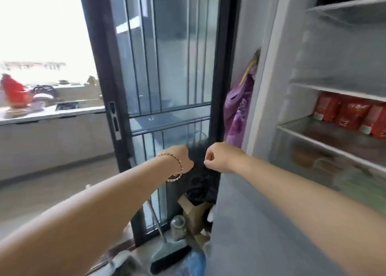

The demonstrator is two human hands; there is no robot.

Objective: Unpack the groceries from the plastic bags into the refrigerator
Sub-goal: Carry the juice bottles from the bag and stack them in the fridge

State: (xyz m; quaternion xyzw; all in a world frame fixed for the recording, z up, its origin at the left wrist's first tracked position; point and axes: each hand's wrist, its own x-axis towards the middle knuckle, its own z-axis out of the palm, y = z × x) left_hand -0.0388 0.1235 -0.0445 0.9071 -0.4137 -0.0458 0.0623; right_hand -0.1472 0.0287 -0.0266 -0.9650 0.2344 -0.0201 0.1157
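Down at 6 o'clock, closest of all, a broom point(170, 254) lies on the floor. A bit further off sit a clear jar point(177, 226) and a cardboard box point(194, 211). Just under the middle, both arms reach out. The left hand point(180, 157) and the right hand point(219, 156) are both curled tight, and each looks like it is pinching the top of the black bag point(199, 171) that hangs between them. The picture is blurry, so I cannot see what is inside. The bag hangs over the floor, not in the refrigerator point(271, 87), which stands open at 3 o'clock with red packets point(351, 112) on a shelf. I think the thin bag could rip if the hands pull apart too hard. If one hand slips, the food could drop onto the box and jar below. Swinging the bag to 3 o'clock could bump it on the refrigerator's edge. Far away at 9 o'clock is the counter point(52, 113).
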